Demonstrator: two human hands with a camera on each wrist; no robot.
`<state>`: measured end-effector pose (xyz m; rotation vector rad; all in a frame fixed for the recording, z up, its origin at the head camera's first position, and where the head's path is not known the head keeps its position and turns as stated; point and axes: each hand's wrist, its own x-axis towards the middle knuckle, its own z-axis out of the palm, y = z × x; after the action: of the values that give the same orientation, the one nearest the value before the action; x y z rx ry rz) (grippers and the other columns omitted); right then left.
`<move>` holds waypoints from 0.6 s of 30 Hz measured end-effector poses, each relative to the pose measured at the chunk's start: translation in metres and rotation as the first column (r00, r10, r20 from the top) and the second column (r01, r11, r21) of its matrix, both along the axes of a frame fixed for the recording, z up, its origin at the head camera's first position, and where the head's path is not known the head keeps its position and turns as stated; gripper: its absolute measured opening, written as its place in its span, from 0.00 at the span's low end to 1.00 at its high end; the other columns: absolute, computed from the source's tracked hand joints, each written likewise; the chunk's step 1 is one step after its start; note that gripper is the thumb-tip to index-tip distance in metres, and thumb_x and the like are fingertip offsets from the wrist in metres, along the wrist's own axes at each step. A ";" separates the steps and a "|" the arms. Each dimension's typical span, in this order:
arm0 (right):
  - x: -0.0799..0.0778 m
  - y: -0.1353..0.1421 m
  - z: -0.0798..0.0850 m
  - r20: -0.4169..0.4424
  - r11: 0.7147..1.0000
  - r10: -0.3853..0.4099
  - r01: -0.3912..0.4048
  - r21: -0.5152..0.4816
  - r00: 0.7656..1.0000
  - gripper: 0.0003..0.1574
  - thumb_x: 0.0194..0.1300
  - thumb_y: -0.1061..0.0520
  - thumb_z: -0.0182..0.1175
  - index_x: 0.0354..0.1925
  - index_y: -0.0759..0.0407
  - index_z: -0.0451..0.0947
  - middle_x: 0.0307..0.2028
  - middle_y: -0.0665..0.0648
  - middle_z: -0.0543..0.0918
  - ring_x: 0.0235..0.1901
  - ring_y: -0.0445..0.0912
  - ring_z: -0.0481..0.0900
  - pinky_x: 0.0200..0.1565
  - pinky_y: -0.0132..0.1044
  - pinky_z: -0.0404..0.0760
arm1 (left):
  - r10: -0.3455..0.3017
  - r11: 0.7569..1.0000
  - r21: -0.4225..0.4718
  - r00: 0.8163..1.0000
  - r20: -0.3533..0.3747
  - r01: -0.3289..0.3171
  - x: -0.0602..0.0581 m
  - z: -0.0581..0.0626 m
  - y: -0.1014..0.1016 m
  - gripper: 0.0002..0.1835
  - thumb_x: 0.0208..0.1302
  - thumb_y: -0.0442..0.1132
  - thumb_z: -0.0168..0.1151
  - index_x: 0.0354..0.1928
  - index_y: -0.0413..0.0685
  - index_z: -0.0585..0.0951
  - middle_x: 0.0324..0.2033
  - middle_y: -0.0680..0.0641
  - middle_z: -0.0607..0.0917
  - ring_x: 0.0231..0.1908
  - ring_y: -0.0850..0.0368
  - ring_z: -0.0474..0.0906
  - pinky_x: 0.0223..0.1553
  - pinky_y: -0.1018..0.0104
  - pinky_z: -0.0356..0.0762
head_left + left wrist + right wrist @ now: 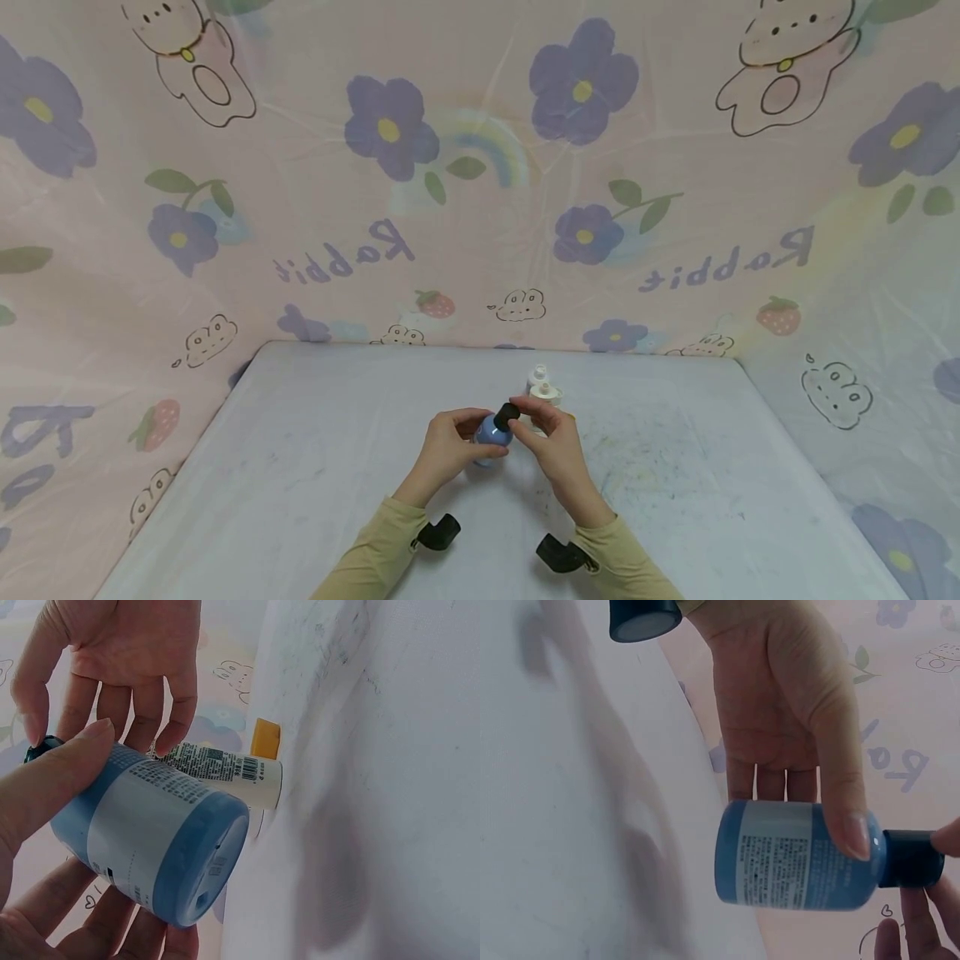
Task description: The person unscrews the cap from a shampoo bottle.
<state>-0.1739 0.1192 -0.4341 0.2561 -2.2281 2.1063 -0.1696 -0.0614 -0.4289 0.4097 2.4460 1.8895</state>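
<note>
My left hand grips a blue bottle that is tilted, its black cap pointing up and to the right. In the left wrist view the bottle's white printed label and round base show, with the thumb along its side. My right hand pinches the cap between thumb and fingertips. Seen in the right wrist view, the bottle lies sideways in the left hand, while the right fingers hold the cap at the right edge. The cap covers the bottle's neck.
Behind the right hand stand a white bottle and a cream bottle. The cream one's printed back shows with a yellow block-like piece beside it. A white-covered table with faint smudges meets a patterned cloth.
</note>
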 end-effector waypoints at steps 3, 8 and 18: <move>-0.006 0.002 -0.011 -0.006 1.000 0.002 -0.002 -0.018 1.000 0.21 0.60 0.66 0.65 0.53 0.68 0.78 0.51 0.62 0.80 0.57 0.52 0.71 0.62 0.53 0.60 | -0.001 1.000 -0.001 1.000 0.000 0.001 0.000 0.000 0.000 0.26 0.46 0.34 0.77 0.50 0.38 0.81 0.45 0.41 0.84 0.46 0.46 0.80 0.49 0.50 0.76; -0.011 0.002 -0.022 -0.011 0.999 -0.015 0.014 -0.036 1.000 0.22 0.58 0.63 0.68 0.52 0.64 0.78 0.50 0.59 0.81 0.56 0.50 0.72 0.62 0.55 0.60 | 0.002 1.000 0.002 1.000 0.004 -0.002 -0.001 -0.001 0.000 0.26 0.46 0.34 0.77 0.50 0.38 0.81 0.45 0.42 0.84 0.46 0.46 0.80 0.49 0.49 0.75; -0.009 -0.007 -0.022 0.028 0.992 -0.114 0.115 -0.046 0.993 0.27 0.55 0.57 0.72 0.50 0.63 0.73 0.47 0.60 0.77 0.51 0.53 0.73 0.61 0.53 0.60 | -0.025 0.999 0.033 0.999 0.020 0.024 -0.001 -0.002 0.004 0.25 0.46 0.34 0.77 0.49 0.39 0.82 0.45 0.41 0.84 0.47 0.44 0.79 0.50 0.49 0.75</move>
<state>-0.1826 0.1122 -0.4564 0.0966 -2.1473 2.1112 -0.1702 -0.0577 -0.4304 0.4180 2.3889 1.9172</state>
